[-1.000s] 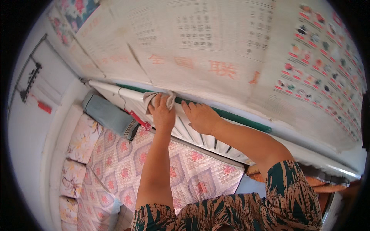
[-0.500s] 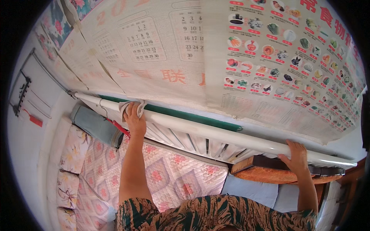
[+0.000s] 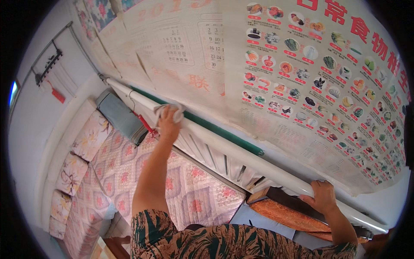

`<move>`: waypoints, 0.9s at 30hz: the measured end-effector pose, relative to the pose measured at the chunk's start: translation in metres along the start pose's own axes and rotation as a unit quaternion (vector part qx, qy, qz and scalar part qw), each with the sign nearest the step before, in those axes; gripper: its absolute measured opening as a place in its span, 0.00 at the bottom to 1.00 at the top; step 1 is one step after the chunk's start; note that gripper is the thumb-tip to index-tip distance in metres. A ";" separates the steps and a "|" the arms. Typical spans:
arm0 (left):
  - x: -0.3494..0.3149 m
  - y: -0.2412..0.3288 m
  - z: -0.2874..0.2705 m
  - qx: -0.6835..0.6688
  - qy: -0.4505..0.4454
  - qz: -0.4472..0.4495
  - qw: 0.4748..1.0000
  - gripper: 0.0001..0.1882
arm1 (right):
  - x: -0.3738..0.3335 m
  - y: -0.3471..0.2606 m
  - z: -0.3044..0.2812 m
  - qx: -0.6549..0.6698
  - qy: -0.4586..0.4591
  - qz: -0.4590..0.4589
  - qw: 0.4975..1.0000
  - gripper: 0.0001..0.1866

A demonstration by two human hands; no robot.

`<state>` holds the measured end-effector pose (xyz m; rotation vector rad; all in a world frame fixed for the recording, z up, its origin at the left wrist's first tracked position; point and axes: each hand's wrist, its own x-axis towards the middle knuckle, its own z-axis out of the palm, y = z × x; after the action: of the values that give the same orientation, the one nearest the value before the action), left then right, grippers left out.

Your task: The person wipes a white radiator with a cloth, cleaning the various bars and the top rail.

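Observation:
A long, thick white pipe (image 3: pixel 241 153) runs along the wall, slanting from the upper left to the lower right. My left hand (image 3: pixel 169 125) presses a crumpled greyish-white cloth (image 3: pixel 176 111) onto the pipe, left of its middle. The hand and cloth are slightly blurred, and the fingers partly hide the cloth. Farther right, my right hand (image 3: pixel 321 196) grips the bare pipe, fingers over the top and thumb on the near side. Beneath the pipe stand the white fins of a radiator (image 3: pixel 207 151).
A quilted floral bed cover (image 3: pixel 189 190) lies below, with a rolled blue-grey bundle (image 3: pixel 120 116) at its far corner. A red object (image 3: pixel 146 125) hangs from the pipe by a cord. Brown-orange furniture (image 3: pixel 289 213) stands below my right hand. Posters (image 3: pixel 302 77) cover the wall.
My view has turned, so the pipe slants more steeply. My left hand and the cloth sit slightly farther right along the pipe; my right hand still grips it near the right end.

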<state>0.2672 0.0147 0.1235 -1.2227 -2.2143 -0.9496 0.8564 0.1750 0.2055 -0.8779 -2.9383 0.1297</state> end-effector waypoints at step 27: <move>-0.078 0.197 -0.021 -0.050 -0.058 -0.009 0.997 0.32 | -0.008 0.009 0.000 0.003 0.001 -0.010 1.000 0.26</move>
<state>0.4774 0.0293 0.1569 -1.3365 -2.2944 -1.0313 0.8680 0.1786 0.2042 -0.8471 -2.9426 0.1364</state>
